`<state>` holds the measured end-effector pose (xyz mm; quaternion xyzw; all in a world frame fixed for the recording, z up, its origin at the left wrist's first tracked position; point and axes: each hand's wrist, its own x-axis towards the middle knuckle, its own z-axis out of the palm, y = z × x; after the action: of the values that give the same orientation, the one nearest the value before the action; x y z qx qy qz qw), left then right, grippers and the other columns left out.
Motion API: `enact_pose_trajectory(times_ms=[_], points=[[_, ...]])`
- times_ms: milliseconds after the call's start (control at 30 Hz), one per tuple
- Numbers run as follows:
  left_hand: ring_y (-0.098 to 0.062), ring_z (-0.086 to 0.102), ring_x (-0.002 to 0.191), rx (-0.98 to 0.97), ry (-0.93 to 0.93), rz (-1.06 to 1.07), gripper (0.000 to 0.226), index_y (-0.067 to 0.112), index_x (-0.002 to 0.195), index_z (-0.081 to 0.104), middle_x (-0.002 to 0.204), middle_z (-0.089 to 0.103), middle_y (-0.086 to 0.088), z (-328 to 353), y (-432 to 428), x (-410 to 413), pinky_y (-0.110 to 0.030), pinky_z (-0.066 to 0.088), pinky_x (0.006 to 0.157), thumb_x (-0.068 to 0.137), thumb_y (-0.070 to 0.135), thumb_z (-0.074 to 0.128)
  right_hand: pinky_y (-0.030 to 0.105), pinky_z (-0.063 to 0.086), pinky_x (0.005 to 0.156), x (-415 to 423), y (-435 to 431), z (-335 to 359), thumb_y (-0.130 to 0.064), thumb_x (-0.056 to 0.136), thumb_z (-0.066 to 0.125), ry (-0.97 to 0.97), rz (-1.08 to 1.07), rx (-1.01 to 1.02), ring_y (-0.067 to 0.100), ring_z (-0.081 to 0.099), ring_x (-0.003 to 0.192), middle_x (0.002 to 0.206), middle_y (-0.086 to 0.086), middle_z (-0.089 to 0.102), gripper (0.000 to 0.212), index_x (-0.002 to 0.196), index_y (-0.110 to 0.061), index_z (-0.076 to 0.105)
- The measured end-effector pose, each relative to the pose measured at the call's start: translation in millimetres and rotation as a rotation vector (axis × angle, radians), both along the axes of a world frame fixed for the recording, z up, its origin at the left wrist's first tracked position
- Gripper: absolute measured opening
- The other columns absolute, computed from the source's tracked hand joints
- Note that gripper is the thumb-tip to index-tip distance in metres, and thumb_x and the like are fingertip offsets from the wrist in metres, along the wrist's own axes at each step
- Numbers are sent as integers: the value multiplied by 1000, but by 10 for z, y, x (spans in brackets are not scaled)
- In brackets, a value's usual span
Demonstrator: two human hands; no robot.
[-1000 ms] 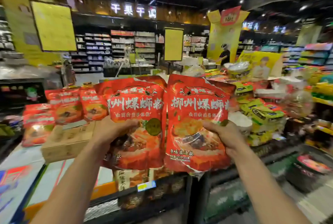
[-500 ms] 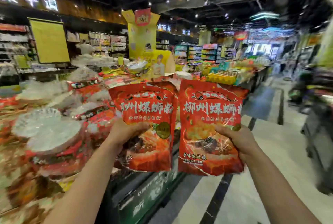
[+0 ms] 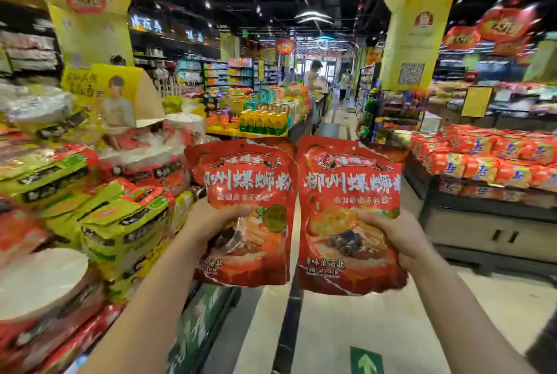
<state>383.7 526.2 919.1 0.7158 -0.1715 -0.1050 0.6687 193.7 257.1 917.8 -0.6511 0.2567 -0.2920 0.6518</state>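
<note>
- In the middle of the shop aisle, raised in front of the camera: two red noodle packets, held upright side by side with their printed fronts facing the viewer.
- The left packet (image 3: 250, 193) is held by the left hand (image 3: 211, 223) at its lower left part. The thumb lies across the front and the remaining fingers are hidden behind the packet.
- The right packet (image 3: 346, 187) is held by the right hand (image 3: 394, 238) at its lower right part. The thumb presses on the front, and the other fingers are behind, out of sight.
- The inner edges of the two packets are just beside each other near the top; whether they touch cannot be told.
- A red edge shows behind the top of each packet. Whether further packets are stacked there cannot be confirmed.
- Both packets hang over the pale floor (image 3: 376, 328), clear of the displays on either side.
- To the left, a display of green and yellow packets (image 3: 120, 223) lies near the left forearm.
- To the right, well apart from the hands, is a low stand of red packets (image 3: 482, 156).
- A yellow pillar (image 3: 422, 27) rises behind the right packet.
- A green arrow sign (image 3: 366, 361) is on the floor beneath the right forearm.
- Two people (image 3: 313, 75) stand far down the aisle, blurred.
</note>
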Motion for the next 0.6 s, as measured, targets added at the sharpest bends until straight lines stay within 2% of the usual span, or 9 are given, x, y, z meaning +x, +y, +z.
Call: enact_pose_trajectory(times_ms=[67, 167, 267, 400, 533, 600], points=[[-12, 68, 80, 15, -9, -47, 29, 21, 88, 67, 91, 74, 1, 44, -330, 387, -20, 54, 68, 70, 19, 90, 43, 59, 75, 261, -250, 37, -22, 51, 91, 12, -68, 11, 29, 75, 80, 91, 9, 77, 59, 104, -11, 67], [-17, 70, 93, 15, 4, -136, 42, 21, 101, 70, 98, 75, 4, 76, -785, 948, -37, 54, 93, 65, 23, 92, 44, 59, 77, 603, -611, 76, -16, 67, 88, 12, -128, 18, 29, 74, 82, 93, 8, 77, 46, 107, -12, 65], [-14, 68, 96, 32, 4, -191, 45, 26, 102, 68, 100, 73, 8, 52, -1245, 1403, -41, 49, 101, 64, 26, 92, 44, 59, 77, 874, -942, 37, -19, 68, 88, 20, -188, 25, 28, 75, 81, 92, 6, 77, 43, 104, -14, 65], [-15, 68, 100, 46, 38, -264, 69, 23, 111, 68, 106, 73, 6, -37, -1860, 1814, -41, 50, 100, 49, 39, 93, 49, 59, 81, 1238, -1410, -93, -24, 64, 90, 45, -224, 52, 29, 75, 82, 92, 6, 77, 51, 107, -12, 65], [-12, 68, 98, 61, 41, -303, 60, 21, 115, 67, 109, 73, 6, -180, -2557, 2261, -28, 51, 83, 61, 30, 93, 52, 58, 84, 1642, -2040, -264, -23, 66, 89, 45, -248, 89, 30, 75, 83, 92, 7, 77, 49, 107, -12, 64], [-14, 68, 101, 73, 33, -301, 62, 22, 117, 66, 110, 73, 6, -244, -2944, 2502, -30, 50, 86, 61, 32, 93, 52, 58, 85, 1878, -2439, -358, -23, 68, 89, 50, -241, 90, 30, 75, 84, 93, 7, 77, 47, 107, -12, 65]])
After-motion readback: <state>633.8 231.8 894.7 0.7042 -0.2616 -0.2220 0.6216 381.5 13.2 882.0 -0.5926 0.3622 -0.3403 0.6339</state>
